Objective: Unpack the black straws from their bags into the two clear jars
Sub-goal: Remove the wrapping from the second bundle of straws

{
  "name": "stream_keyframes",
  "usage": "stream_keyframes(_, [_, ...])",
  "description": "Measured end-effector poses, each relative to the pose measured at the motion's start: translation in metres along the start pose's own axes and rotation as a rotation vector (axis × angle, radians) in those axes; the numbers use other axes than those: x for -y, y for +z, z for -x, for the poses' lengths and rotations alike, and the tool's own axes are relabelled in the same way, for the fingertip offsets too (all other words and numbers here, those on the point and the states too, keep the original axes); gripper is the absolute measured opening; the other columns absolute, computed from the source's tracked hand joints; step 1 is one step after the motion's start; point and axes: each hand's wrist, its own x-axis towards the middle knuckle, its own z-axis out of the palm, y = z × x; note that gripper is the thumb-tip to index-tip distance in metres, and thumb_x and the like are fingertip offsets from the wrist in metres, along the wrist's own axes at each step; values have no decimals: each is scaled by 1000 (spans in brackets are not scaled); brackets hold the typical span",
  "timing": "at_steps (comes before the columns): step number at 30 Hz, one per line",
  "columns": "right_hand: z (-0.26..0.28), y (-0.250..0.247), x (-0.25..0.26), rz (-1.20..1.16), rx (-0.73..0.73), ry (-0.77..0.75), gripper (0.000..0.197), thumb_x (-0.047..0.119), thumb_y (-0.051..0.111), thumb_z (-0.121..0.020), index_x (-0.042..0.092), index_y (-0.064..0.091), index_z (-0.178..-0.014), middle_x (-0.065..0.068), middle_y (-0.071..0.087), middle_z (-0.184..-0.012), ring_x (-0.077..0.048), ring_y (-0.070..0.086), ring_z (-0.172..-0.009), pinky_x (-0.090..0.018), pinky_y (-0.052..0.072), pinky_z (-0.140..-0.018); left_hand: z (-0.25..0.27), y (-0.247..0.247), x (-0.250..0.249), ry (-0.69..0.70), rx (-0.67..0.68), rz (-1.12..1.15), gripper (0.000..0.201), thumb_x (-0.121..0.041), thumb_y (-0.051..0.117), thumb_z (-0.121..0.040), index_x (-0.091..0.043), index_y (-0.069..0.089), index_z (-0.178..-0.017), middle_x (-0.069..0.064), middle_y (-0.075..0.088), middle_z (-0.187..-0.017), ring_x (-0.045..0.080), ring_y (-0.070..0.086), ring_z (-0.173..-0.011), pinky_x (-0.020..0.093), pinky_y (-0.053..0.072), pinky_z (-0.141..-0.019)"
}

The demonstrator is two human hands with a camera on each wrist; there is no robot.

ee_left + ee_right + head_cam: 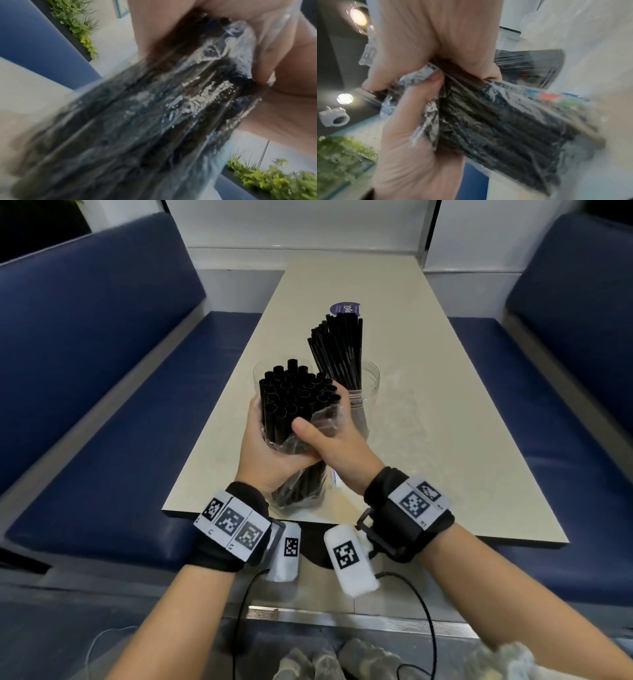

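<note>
A bundle of wide black straws (296,402) stands upright in a clear plastic bag (301,487), its open ends sticking out of the bag's top. My left hand (265,450) wraps the bundle from the left. My right hand (337,440) grips the bag's crumpled plastic from the right, thumb across the front. Both wrist views show the bagged straws (154,121) (505,128) close up and blurred. Behind the bundle a clear jar (263,371) shows only its rim. Further right a second clear jar (368,385) holds thin black straws (337,350) leaning left.
The beige table (428,422) runs away from me between two blue benches (102,405) (565,405). A round purple label (346,309) lies on the table behind the jars. Cables hang from my wrist cameras below the table's front edge.
</note>
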Motion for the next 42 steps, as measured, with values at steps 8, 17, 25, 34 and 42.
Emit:
stream_keyframes(8, [2, 12, 3, -2, -84, 0, 72, 69, 31, -80, 20, 45, -131, -6, 53, -135, -16, 50, -127, -43, 36, -112, 5, -12, 3, -27, 92, 25, 113, -43, 91, -39, -17, 31, -132, 3, 51, -130, 15, 50, -125, 39, 40, -108])
stream_keyframes(17, [2, 15, -5, 114, -106, -74, 46, 51, 31, -89, 28, 32, -129, 3, 42, -137, 2, 39, -129, -24, 31, -113, 4, -7, 2, -42, -44, -35, 101, -29, 85, -44, -13, 34, -130, 1, 57, -120, 9, 58, -114, 30, 47, -99])
stream_keyframes(25, [2, 22, -7, -25, 30, -64, 50, 20, 50, -76, 44, 29, -115, -4, 34, -141, -18, 38, -132, -27, 35, -108, 3, -13, 8, -47, -45, -51, 84, -27, 83, -42, -31, 40, -115, -3, 60, -112, 17, 61, -110, 42, 50, -97])
stream_keyframes(34, [-7, 32, -7, -106, -6, 40, 94, 21, 58, -42, 1, 33, -130, -9, 46, -107, -10, 49, -91, -11, 45, -78, 6, -19, 18, -87, -62, 5, 89, -16, 83, -41, -32, 36, -115, -10, 55, -112, 2, 60, -107, 27, 49, -95])
stream_keyframes(42, [-12, 26, 12, 294, 164, 0, 69, 2, 56, -81, 12, 25, -141, -3, 43, -131, -12, 43, -119, -3, 34, -91, 1, -38, 18, -80, -182, 68, 105, 16, 80, -48, 6, 23, -136, 13, 54, -118, 6, 65, -99, 19, 54, -81])
